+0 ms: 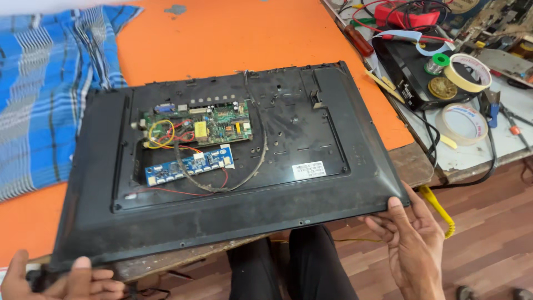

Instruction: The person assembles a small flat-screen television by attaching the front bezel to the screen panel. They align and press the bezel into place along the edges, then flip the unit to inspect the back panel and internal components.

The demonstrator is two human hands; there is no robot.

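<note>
The left hand [61,280], at the lower left of the frame, has its grip closed on the near left corner of a large black television back panel [311,183], with the thumb on top of the edge. The right hand [413,244], at the lower right, grasps the near right corner of the same panel, fingers spread along and under the edge.

The panel fills the middle of the frame and lies open side up on an orange tabletop [233,39], with its near edge reaching past the tabletop's front over the person's dark trousers [311,266]. Inside the panel, left of centre, sits a green circuit board [202,128]. Just below it lies a narrower blue circuit board [186,165]. Red, yellow and grey wires [183,145] loop between and around the two boards. A small white label [308,169] is stuck to the panel right of centre.

A blue checked cloth [44,94] lies on the tabletop at the upper left, partly under the panel. At the upper right stands a cluttered bench with two rolls of tape [465,119], a green spool [440,61], a red-handled screwdriver [358,40] and tangled cables. A wooden floor [488,222] shows at the lower right.
</note>
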